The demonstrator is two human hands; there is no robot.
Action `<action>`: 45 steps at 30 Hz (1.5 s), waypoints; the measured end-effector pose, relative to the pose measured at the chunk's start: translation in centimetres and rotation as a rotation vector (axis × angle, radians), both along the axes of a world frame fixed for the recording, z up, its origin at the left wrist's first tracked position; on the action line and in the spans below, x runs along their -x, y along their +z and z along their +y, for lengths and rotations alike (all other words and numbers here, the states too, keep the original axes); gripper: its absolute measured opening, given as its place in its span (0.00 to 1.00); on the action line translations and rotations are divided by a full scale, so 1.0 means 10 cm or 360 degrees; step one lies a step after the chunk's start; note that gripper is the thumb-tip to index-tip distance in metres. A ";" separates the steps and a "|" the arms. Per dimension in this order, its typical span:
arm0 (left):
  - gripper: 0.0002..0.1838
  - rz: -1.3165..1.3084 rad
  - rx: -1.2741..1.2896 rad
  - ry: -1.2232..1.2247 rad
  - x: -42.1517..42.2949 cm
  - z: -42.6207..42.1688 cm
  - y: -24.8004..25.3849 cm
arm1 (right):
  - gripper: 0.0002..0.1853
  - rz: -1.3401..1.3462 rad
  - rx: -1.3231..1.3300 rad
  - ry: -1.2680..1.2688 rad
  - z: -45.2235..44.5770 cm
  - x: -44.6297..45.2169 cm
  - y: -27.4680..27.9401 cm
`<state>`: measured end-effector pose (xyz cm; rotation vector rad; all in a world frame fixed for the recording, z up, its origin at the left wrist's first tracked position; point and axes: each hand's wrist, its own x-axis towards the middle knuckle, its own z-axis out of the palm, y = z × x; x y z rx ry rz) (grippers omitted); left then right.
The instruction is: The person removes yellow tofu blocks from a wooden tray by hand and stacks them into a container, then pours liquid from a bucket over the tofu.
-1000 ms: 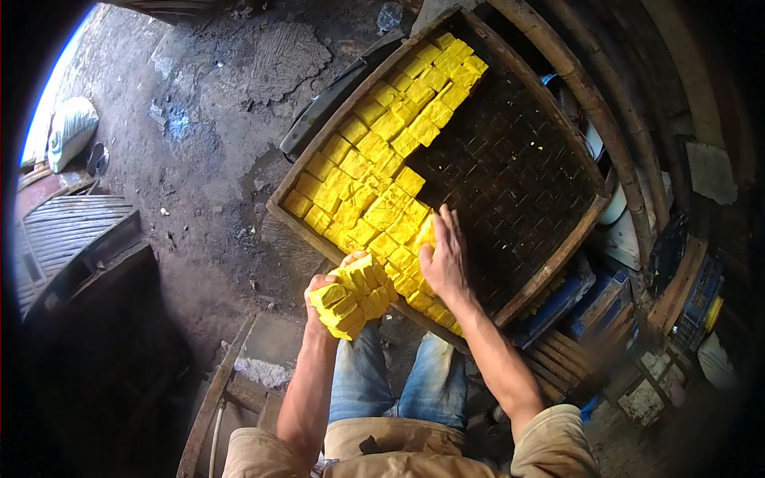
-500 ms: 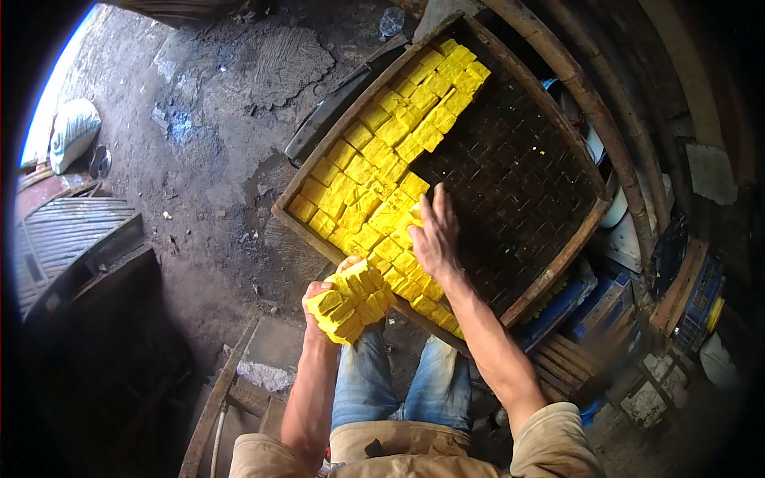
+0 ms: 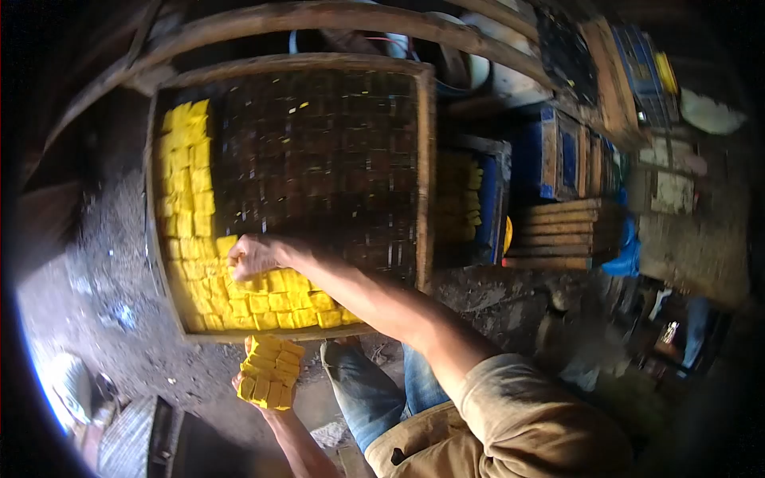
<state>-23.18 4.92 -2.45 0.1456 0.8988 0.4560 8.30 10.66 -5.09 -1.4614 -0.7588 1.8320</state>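
My left hand [image 3: 241, 377] carries a stack of yellow tofu blocks [image 3: 271, 373] just outside the near edge of a wooden-framed tray [image 3: 426, 175]. The fingers curl round the stack from the left and below. Inside the tray, more tofu blocks [image 3: 187, 171] lie in close rows along the left side and the near side. My right hand [image 3: 253, 256] is down at the inner corner of these rows, its fingers closed on a tofu block that they largely hide. The tray's dark woven bottom [image 3: 319, 159] shows beyond the hand, with small yellow crumbs on it.
Right of the tray, a blue crate [image 3: 494, 203] holds more yellow blocks. Stacked wooden frames [image 3: 558, 231] stand farther right. A long wooden pole [image 3: 335, 25] runs behind the tray. My knees in jeans [image 3: 362, 394] are close to the tray's near edge.
The view has swung round, so the tray now sits squarer and farther left. My right hand remains at the tofu rows, its fingers more curled. The left hand still holds the stack.
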 end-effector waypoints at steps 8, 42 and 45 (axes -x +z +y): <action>0.35 -0.0178 -0.0094 -0.0399 -0.66 -0.32 0.07 | 0.31 0.1830 -0.0901 -0.1596 -2.44 -0.47 0.13; 0.38 -0.0409 0.0664 -0.0772 -3.32 -2.23 0.44 | 0.25 -0.1954 0.0082 0.0013 -4.89 -1.96 -0.94; 0.40 -0.0638 0.0796 -0.0703 -3.41 -2.40 0.09 | 0.22 -0.1751 -0.0112 -0.0567 -4.73 -1.94 -0.27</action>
